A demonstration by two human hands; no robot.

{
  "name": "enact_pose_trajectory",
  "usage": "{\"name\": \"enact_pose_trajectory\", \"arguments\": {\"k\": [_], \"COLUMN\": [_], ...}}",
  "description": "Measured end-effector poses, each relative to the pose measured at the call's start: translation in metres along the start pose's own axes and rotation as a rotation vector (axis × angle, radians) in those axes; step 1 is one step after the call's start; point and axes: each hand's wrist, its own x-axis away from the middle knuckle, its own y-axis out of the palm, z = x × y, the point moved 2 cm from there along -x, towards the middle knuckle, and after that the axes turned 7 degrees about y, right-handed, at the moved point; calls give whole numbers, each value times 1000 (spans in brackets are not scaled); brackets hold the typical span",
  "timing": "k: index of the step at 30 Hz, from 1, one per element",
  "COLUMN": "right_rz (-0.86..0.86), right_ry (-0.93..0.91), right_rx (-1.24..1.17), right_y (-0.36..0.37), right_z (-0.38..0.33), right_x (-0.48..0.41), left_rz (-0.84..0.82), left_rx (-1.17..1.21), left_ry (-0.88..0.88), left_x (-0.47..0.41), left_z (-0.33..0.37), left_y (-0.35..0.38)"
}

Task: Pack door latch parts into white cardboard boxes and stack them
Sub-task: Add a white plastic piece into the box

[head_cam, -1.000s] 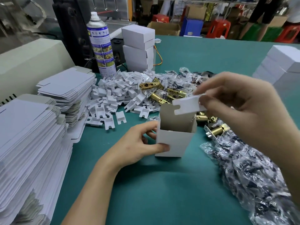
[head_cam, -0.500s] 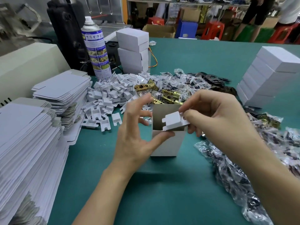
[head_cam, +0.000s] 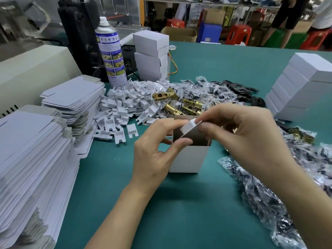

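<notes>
Left edge of table (head_cam: 179,212): two stacks of flat box blanks (head_cam: 36,150). Behind them, at the far left, a spray can (head_cam: 110,56) stands upright. Just right of it are three closed white boxes (head_cam: 150,56), stacked.

Centre-left: loose pile of white inserts (head_cam: 125,106), with brass latches (head_cam: 179,103) touching its right side.

Centre: I see the open white box (head_cam: 188,159) upright on the table, mouth up. The left hand (head_cam: 154,151) pinches the left end of a folded insert (head_cam: 188,127) between thumb and forefinger. The right hand (head_cam: 242,137) pinches the other end. The folded insert sits over the box mouth, tilted.

Right: crumpled clear bags (head_cam: 269,203) run toward the near right corner. A leaning stack of closed boxes (head_cam: 301,87) stands at the right edge.
</notes>
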Motion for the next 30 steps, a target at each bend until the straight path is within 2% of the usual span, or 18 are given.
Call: {"name": "enact_pose_trajectory", "arguments": {"k": [3, 6, 11, 17, 19, 21, 24, 26, 28, 30], "right_rz": [84, 75, -120, -368, -366, -294, -59, 103, 114, -29], "right_ry": [-61, -111, -74, -59, -38, -18, -48, 23, 208, 408], "right_rx": [140, 321, 659, 851, 821, 630, 302, 197, 270, 465], "right_y": [-9, -15, -7, 11, 10, 3, -16, -31, -45, -53], "right_z": [0, -4, -16, -12, -11, -11, 2, 25, 62, 110], "right_x": [-2, 0, -5, -12, -13, -14, -20, -37, -63, -87], "left_rz": [-38, -78, -100, -122, -126, -124, -123, -138, -174, -209], "left_rx": [8, -10, -40, -37, -32, -32, -29, -31, -28, -22], "left_ry": [-81, -106, -116, -115, -126, -138, -154, -182, -218, -240], "left_x": [1, 2, 3, 2, 2, 2, 3, 4, 6, 7], "left_z": [-4, -8, -11, -11, -11, -11, -13, -15, -17, -19], "left_y": [-1, 0, 1, 0, 0, 0, 1, 2, 3, 4]}}
